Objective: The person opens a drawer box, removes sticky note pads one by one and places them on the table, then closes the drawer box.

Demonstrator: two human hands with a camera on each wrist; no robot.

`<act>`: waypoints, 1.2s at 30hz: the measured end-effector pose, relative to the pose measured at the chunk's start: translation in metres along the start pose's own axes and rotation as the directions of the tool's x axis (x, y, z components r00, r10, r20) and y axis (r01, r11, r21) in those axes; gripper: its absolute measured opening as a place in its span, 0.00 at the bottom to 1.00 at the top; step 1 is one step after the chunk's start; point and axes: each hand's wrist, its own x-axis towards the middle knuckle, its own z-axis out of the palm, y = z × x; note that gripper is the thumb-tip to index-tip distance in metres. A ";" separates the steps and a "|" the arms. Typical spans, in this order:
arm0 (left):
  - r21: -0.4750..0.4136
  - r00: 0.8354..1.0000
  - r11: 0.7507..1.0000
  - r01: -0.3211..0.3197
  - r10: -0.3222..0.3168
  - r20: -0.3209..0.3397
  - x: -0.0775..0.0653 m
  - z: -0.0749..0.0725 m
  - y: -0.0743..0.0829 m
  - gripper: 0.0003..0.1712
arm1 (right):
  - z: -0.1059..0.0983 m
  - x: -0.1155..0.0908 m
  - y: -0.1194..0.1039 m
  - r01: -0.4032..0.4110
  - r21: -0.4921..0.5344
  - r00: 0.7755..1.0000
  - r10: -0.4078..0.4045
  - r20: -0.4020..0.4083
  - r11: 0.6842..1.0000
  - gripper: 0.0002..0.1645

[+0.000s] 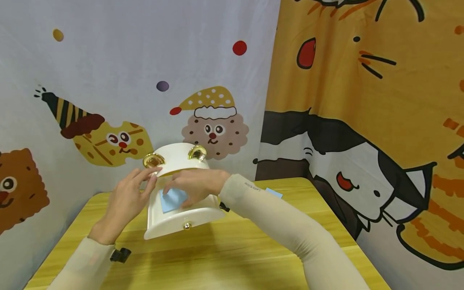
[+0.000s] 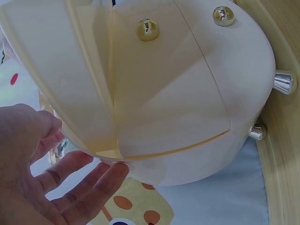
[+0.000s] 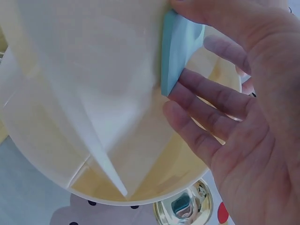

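A white rounded case [image 1: 181, 157] with gold ear-like rings on top stands open-fronted on the table. My left hand [image 1: 127, 195] is at its upper left edge, and its thumb and fingers hold the rim; in the left wrist view the fingertips touch the case's curved edge. Inside the opening, my right hand [image 1: 193, 183] holds a light-blue square pad [image 1: 172, 200]. The right wrist view shows this pad as a thick slab between thumb and fingers, close to a white inner panel [image 3: 103, 70].
Another light-blue piece [image 1: 274, 193] lies on the wooden table [image 1: 217, 257], partly behind the right sleeve. A gold knob [image 1: 187, 226] sits on the case's curved front. Behind the table hangs a cartoon-printed curtain [image 1: 203, 48].
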 end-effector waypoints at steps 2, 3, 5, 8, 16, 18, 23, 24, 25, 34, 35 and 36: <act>-0.003 1.000 1.000 -0.006 0.006 -0.003 0.000 0.000 0.000 0.19 | -0.001 -0.002 -0.001 0.003 -0.021 1.000 -0.003 0.000 1.000 0.41; -0.002 1.000 1.000 -0.010 0.010 -0.005 0.001 0.000 0.000 0.19 | -0.001 -0.003 -0.001 0.003 -0.029 1.000 -0.003 -0.003 1.000 0.41; 0.001 1.000 1.000 -0.016 0.017 -0.011 0.002 0.000 0.000 0.19 | -0.002 -0.004 -0.001 -0.002 -0.044 1.000 0.002 -0.007 0.999 0.41; 0.006 1.000 1.000 -0.023 0.023 -0.017 0.003 0.000 0.000 0.19 | -0.002 -0.006 -0.001 -0.010 -0.055 1.000 0.009 -0.013 0.998 0.42; 0.008 0.999 0.999 -0.033 0.034 -0.033 0.003 0.001 -0.001 0.20 | -0.004 -0.012 0.000 0.003 -0.032 1.000 -0.004 -0.018 0.999 0.41; 0.010 0.999 0.999 -0.038 0.038 -0.038 0.003 0.002 -0.001 0.20 | -0.005 -0.015 0.001 0.007 -0.020 1.000 -0.007 -0.020 1.000 0.41; 0.012 0.999 0.999 -0.037 0.038 -0.037 0.004 0.002 -0.001 0.20 | -0.005 -0.020 0.002 0.027 0.003 0.999 -0.027 -0.044 1.000 0.39; 0.012 0.999 0.999 -0.035 0.035 -0.035 0.004 0.002 -0.001 0.20 | -0.005 -0.022 0.003 0.035 0.006 0.998 -0.034 -0.052 0.999 0.38; 0.012 0.999 0.999 -0.032 0.032 -0.034 0.004 0.002 -0.001 0.20 | -0.004 -0.023 0.003 0.041 0.008 0.997 -0.040 -0.061 0.999 0.37; 0.027 0.999 0.999 -0.022 0.023 -0.023 0.001 0.002 0.000 0.18 | -0.003 -0.033 0.004 0.050 0.056 0.993 -0.044 -0.105 0.997 0.33; 0.027 1.000 0.999 -0.019 0.020 -0.020 0.001 0.002 0.000 0.18 | -0.002 -0.035 0.004 0.047 0.058 0.993 -0.040 -0.109 0.997 0.33; 0.026 1.000 1.000 -0.014 0.015 -0.015 0.001 0.002 0.000 0.18 | -0.002 -0.036 0.004 0.043 0.059 0.993 -0.037 -0.112 0.997 0.32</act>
